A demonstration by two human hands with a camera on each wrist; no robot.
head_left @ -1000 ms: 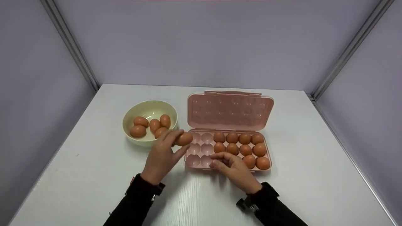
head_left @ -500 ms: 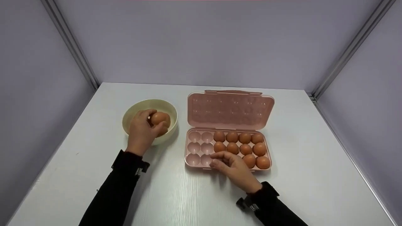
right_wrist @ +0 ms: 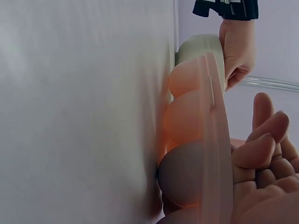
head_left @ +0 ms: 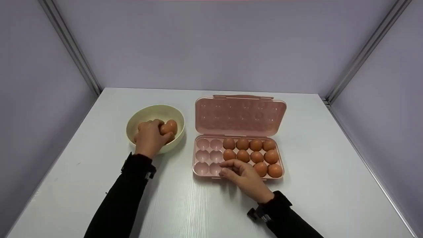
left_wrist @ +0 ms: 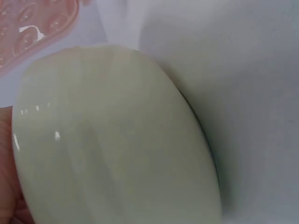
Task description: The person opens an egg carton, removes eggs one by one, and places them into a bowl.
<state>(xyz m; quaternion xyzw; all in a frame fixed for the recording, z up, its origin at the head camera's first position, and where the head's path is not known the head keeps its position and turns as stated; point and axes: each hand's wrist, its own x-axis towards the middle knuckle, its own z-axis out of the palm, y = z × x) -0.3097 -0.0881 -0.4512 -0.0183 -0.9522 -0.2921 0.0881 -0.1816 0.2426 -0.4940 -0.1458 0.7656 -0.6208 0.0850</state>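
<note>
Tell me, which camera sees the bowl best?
The head view: it shows the bowl from above, its rim and the eggs inside, though the left hand hides some. The left wrist view shows only its outside, close up and cut off. The right wrist view shows a small piece beyond the carton.

White, faintly wood-grained rectangular tabletop (head_left: 330, 158): small marks at 8 o'clock, soft bright sheen at 6 o'clock. Smooth, flat, pale lilac-grey rear wall (head_left: 211, 46) stands at 12 o'clock. Matching lilac-grey side walls (head_left: 390, 82) stand at 9 and 3 o'clock. Straight grey metal corner profiles (head_left: 367, 46) run at 11 and 1 o'clock. Lighting dim; side walls darken toward the bottom.
</note>
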